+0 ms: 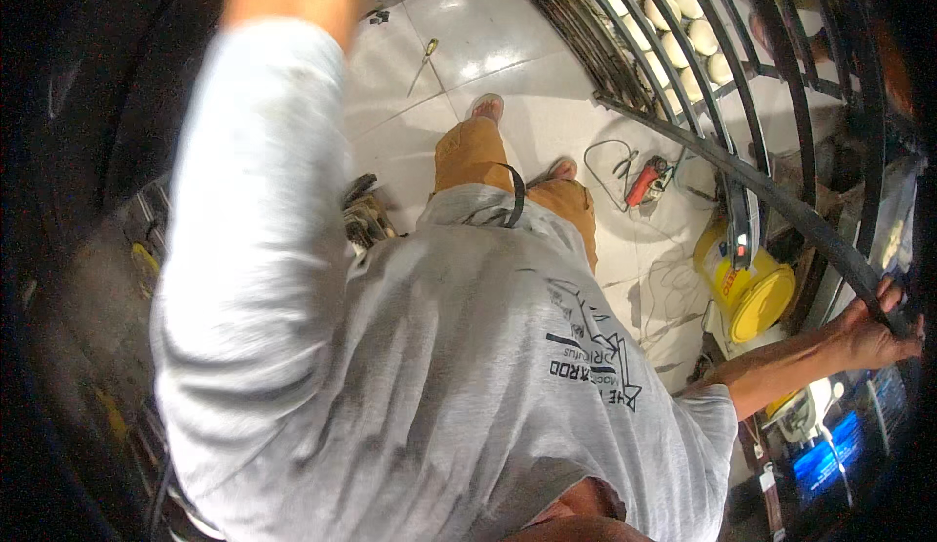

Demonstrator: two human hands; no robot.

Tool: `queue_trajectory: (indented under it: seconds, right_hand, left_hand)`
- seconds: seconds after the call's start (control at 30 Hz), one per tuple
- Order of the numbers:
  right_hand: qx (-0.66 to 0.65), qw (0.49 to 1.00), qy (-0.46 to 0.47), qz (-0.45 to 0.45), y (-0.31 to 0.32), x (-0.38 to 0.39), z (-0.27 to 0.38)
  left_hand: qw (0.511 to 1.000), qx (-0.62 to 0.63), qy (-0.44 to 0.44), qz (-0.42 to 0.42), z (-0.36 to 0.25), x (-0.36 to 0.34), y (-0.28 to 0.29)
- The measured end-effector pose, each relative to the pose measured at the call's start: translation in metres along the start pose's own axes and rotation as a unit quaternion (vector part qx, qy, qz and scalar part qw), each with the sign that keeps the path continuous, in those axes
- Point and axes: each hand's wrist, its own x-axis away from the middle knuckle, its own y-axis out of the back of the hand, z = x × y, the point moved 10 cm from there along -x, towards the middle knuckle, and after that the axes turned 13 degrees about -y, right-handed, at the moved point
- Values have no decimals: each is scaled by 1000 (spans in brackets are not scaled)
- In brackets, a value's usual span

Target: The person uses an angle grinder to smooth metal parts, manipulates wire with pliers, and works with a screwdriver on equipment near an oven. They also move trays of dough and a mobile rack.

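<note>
My right hand (878,332) is closed around a dark metal bar (781,205) at the right side, with the arm stretched out. The bar belongs to a black metal grille (752,103) of parallel bars, which curves along the upper right. Raised across the left of the view, my left arm (259,210) in its grey sleeve passes out of the top edge. My left hand is beyond the picture, so whatever it touches is hidden.
Behind the bars lie rows of pale egg-shaped things (673,30). A red corded tool (646,183) lies on the tiled floor, near a yellow bucket (759,298). Further off, a thin tool with a yellow end (429,51) rests on the tiles. A blue screen (828,454) shows at lower right.
</note>
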Motion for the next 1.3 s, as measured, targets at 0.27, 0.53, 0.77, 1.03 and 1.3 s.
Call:
queue_trajectory:
  seconds: [0.27, 0.53, 0.77, 1.03, 1.3]
  right_hand:
    - [-20, 978, 81, 190, -75, -1, -56]
    - [12, 996, 50, 75, -26, 35, 27]
    - [-2, 990, 114, 79, -38, 88, 55]
    - [-50, 971, 124, 198, -16, 111, 89]
    - [-103, 993, -48, 24, 92, -103, -83]
  left_hand:
    - [963, 244, -50, 103, -38, 233, -287]
    - [989, 113, 88, 48, -150, 274, -345]
    - [992, 32, 120, 12, -158, 276, -284]
    - [993, 41, 110, -24, -159, 298, -174]
    - [991, 58, 121, -21, -160, 297, -112]
